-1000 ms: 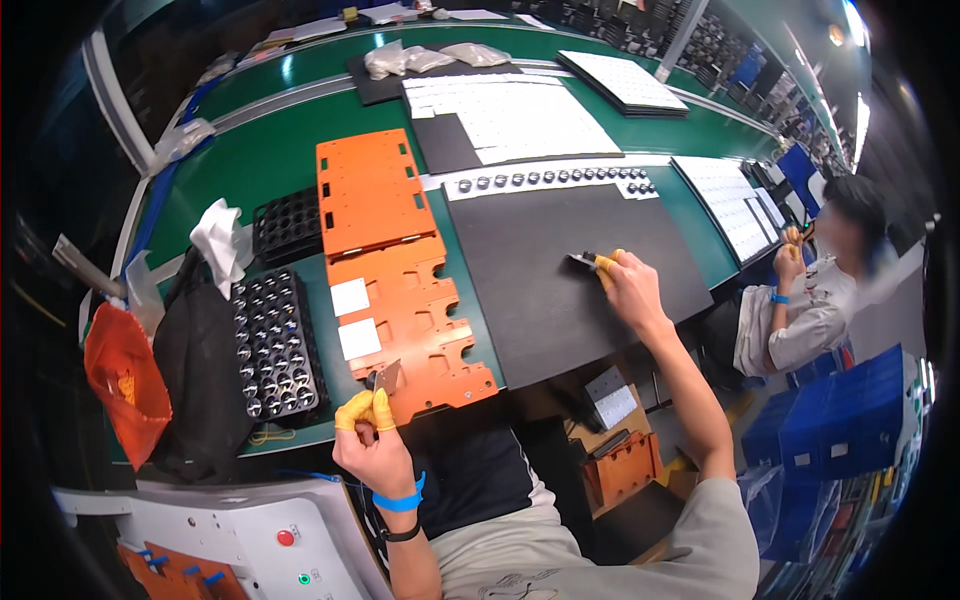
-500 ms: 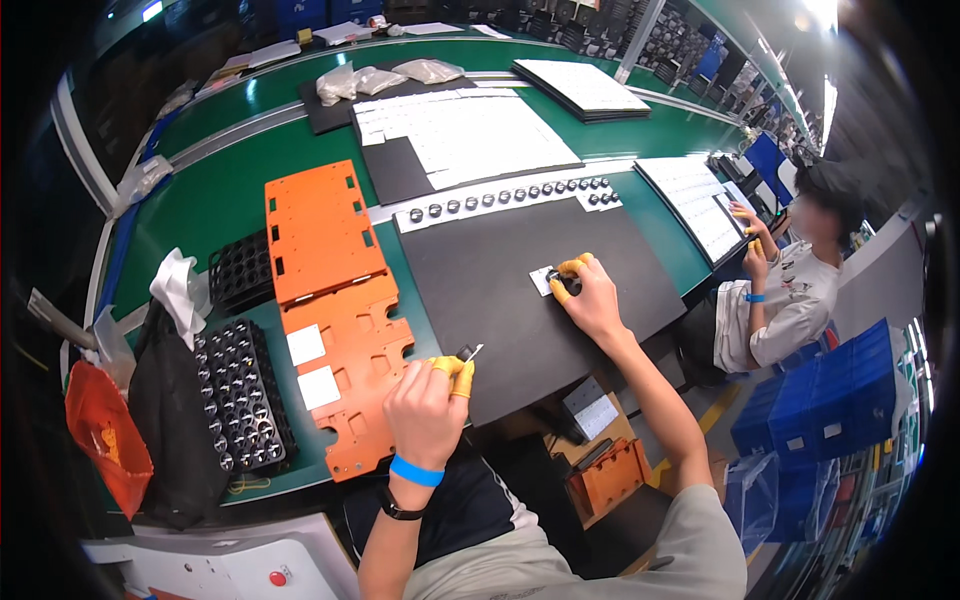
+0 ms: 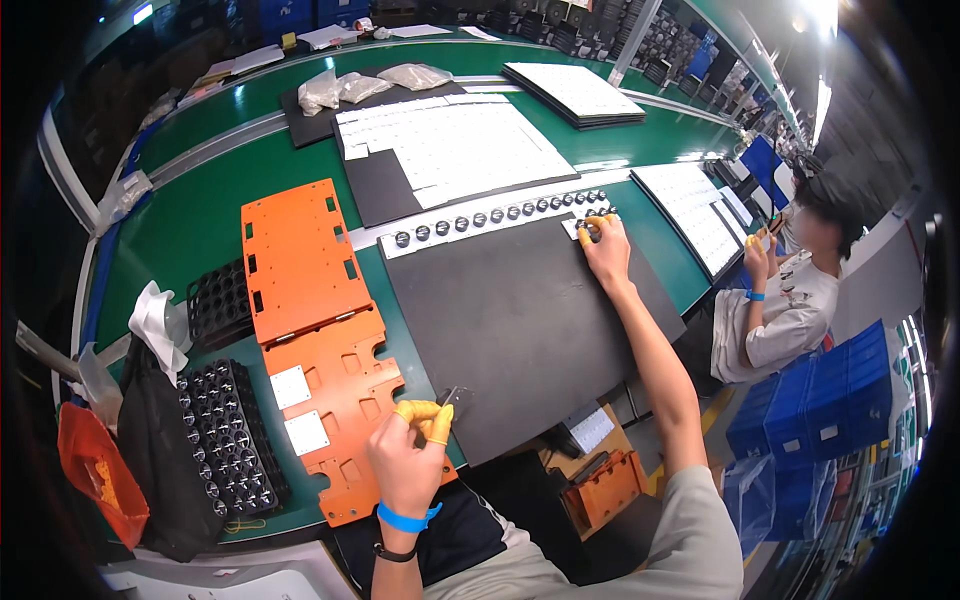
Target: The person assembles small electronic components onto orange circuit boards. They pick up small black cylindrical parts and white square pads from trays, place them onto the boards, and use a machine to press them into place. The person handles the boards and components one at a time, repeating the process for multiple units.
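My right hand (image 3: 608, 255) reaches to the far right part of the black mat (image 3: 520, 330). Its yellow-covered fingers pinch a small white square with a black round part (image 3: 580, 228), beside the right end of a row of similar black round parts (image 3: 479, 219) on white squares. My left hand (image 3: 408, 460), also with yellow finger covers, is closed near the mat's near left corner. From its fingertips sticks a small dark tool with thin tips (image 3: 456, 394); its exact kind is too small to tell.
Left of the mat lies an orange fixture plate (image 3: 305, 265) carrying two white squares (image 3: 306, 433). Beyond it stands a black tray of round parts (image 3: 228, 430). White sheets (image 3: 450, 145) lie farther back. A co-worker (image 3: 780, 290) sits at right, near blue bins (image 3: 810, 390).
My right hand has moved away from me with the white square, from mid-mat to the row's right end. The left hand has shifted slightly nearer and left in the picture, still holding the tool.
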Demonstrator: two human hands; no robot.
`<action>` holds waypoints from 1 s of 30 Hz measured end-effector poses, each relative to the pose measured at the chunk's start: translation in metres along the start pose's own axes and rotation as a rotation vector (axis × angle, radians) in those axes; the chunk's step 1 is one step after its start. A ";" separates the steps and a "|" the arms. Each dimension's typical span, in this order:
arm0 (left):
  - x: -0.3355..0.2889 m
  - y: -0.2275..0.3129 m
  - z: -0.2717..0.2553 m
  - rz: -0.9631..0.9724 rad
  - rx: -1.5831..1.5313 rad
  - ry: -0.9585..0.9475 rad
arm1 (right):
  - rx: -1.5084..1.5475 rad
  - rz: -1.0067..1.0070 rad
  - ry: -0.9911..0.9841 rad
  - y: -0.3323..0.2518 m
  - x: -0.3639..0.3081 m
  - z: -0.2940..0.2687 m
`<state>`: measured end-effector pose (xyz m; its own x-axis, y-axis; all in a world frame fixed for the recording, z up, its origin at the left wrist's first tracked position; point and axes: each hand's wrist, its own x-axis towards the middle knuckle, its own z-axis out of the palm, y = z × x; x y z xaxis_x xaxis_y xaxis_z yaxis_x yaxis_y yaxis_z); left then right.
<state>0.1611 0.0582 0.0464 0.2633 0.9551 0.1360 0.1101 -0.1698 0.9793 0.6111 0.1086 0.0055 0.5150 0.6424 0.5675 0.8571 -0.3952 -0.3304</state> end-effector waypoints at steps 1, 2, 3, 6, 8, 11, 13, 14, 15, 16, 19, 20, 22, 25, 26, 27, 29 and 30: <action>0.000 0.001 0.000 -0.009 -0.007 0.000 | -0.006 -0.004 0.001 -0.001 0.003 0.003; 0.000 0.001 0.000 -0.018 -0.014 -0.001 | -0.012 -0.008 0.002 -0.001 0.006 0.005; 0.000 0.002 0.000 -0.023 -0.013 -0.005 | -0.019 -0.012 0.004 -0.002 0.007 0.008; 0.000 0.003 0.000 -0.029 -0.014 -0.016 | -0.072 -0.064 0.059 0.004 0.010 0.013; 0.000 0.003 0.000 -0.026 -0.008 -0.011 | -0.072 -0.054 0.066 0.000 0.010 0.014; 0.000 0.004 0.000 -0.019 -0.002 -0.011 | -0.063 -0.024 0.053 -0.003 0.012 0.014; 0.001 0.003 -0.001 -0.004 0.008 -0.012 | -0.070 -0.022 0.054 -0.001 0.013 0.014; 0.001 0.002 -0.001 0.003 0.014 -0.013 | -0.081 -0.033 0.063 0.001 0.013 0.014; 0.001 0.001 -0.001 0.008 0.025 -0.016 | -0.092 -0.043 0.072 0.003 0.012 0.014; 0.001 0.001 -0.002 0.014 0.037 -0.015 | -0.088 -0.035 0.065 0.003 0.013 0.014; 0.001 0.000 -0.003 0.014 0.057 -0.010 | -0.059 -0.013 0.093 -0.001 0.013 0.014; 0.001 -0.001 -0.004 0.012 0.062 -0.007 | -0.037 -0.009 0.134 -0.003 0.013 0.014; 0.001 -0.002 -0.003 0.021 0.046 0.004 | 0.048 0.038 0.193 0.003 0.014 0.014; 0.000 -0.005 0.000 0.020 -0.003 0.012 | 0.119 0.182 0.243 0.048 0.019 0.006; -0.001 -0.006 0.001 0.016 -0.020 0.016 | 0.118 0.276 0.250 0.057 0.019 0.003; -0.001 -0.007 0.001 0.014 -0.004 0.020 | 0.095 0.312 0.183 0.065 0.019 0.002; -0.001 -0.006 0.000 0.014 0.025 0.024 | 0.045 0.325 0.088 0.070 0.019 -0.002; -0.001 -0.005 -0.001 0.006 0.037 0.015 | 0.018 0.302 0.061 0.071 0.017 -0.002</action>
<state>0.1596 0.0579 0.0419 0.2502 0.9573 0.1445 0.1437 -0.1843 0.9723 0.6808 0.0904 -0.0068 0.7452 0.4570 0.4855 0.6658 -0.5503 -0.5039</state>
